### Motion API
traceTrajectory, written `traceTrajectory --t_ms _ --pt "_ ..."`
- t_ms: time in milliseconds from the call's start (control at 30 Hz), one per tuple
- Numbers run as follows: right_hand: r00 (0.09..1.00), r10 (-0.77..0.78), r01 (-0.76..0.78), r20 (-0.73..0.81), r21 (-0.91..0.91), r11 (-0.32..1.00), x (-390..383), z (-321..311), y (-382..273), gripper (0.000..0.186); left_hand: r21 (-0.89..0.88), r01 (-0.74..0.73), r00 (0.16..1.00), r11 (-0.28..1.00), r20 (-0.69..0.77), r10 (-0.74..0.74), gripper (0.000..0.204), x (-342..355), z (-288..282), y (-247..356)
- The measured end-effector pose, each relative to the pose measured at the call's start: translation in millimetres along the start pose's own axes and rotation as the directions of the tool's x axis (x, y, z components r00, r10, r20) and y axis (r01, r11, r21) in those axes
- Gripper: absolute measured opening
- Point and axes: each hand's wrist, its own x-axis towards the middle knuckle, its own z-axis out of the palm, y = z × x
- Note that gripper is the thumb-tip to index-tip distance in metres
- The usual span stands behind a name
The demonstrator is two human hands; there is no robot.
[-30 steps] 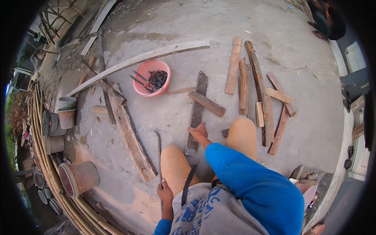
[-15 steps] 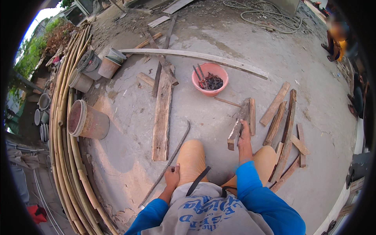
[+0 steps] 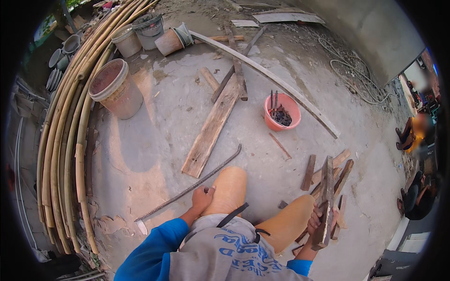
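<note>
My right hand (image 3: 315, 221) is wrapped round a squared wooden beam (image 3: 324, 199), low at my right side by the knee. The beam points away from me, its near end tilted up over several loose wood pieces. My left hand (image 3: 202, 199) is closed in a fist on my left thigh; its palm side is hidden, so I cannot see whether anything is in it. Just beyond that fist, a dark ribbed steel bar (image 3: 187, 189) with a bent far end lies on the concrete, seemingly apart from the fingers.
A pink bowl (image 3: 293, 122) of dark nails and tools stands ahead. A wide plank (image 3: 213, 126) and a long pale beam (image 3: 267, 70) lie beyond. Buckets (image 3: 133, 105) and bamboo poles (image 3: 63, 154) line the left. A coiled hose (image 3: 354, 77) and a seated person (image 3: 408, 133) are farther right.
My right hand has brought the beam back and to the right, from in front of my knees to beside my right leg. My view has turned left. The left fist stays on the thigh.
</note>
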Motion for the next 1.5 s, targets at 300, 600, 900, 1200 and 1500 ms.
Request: traceTrajectory --t_ms 300,600,900,1200,1500 --pt "0.756 -0.633 -0.164 -0.166 -0.985 0.062 -30 -190 -82 0.071 -0.012 -0.028 0.998 1.0 -0.054 0.027 0.022 55 -20 -16" --pt "0.522 -0.813 -0.769 -0.256 -0.553 -0.32 -43 -210 -65 0.039 0.142 0.027 0.991 0.99 -0.137 -0.007 0.022 128 -70 -44" --pt "0.852 -0.52 -0.41 -0.059 -0.693 -0.593 33 -129 -62 0.046 0.335 0.237 0.922 0.912 -0.374 -0.102 0.053 273 -97 -78" --pt "0.95 -0.149 0.055 0.274 -0.617 -0.785 208 123 46 0.03 0.449 0.29 0.921 0.845 -0.371 -0.119 0.078 312 -67 -147" --pt "0.95 0.263 0.306 0.165 -0.645 -0.7 470 206 308 0.036 0.455 0.246 0.939 0.856 -0.332 -0.094 0.082 323 -71 -141"
